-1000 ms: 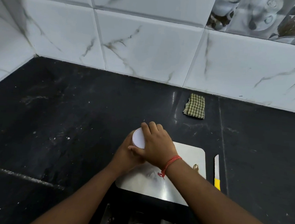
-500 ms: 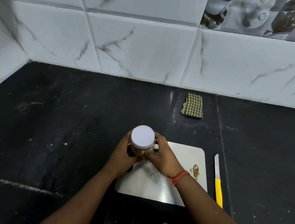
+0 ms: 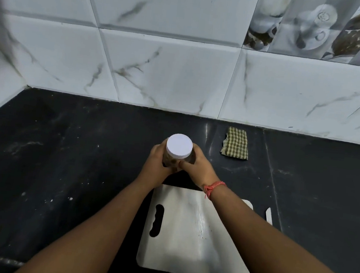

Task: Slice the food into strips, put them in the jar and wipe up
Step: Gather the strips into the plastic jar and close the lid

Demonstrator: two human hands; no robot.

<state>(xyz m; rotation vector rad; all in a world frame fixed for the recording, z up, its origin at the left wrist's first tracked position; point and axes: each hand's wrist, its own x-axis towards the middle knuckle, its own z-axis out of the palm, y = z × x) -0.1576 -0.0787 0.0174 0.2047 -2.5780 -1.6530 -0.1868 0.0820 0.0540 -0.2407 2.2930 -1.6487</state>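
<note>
Carried off the cutting board (image 3: 188,234) toward the worktop's back edge, the capped jar (image 3: 178,151) is being gripped round its sides by left hand (image 3: 156,162) and right hand (image 3: 198,167). Rigid, probably light and smooth, it is best grasped below the lid (image 3: 179,145).

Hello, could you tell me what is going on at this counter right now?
A person grips a jar with both hands, the left hand and the right hand, beyond the far edge of the cutting board. The white lid is on and brownish food shows inside. A checked cloth lies untouched near the wall, and a knife tip shows right of the board.
</note>
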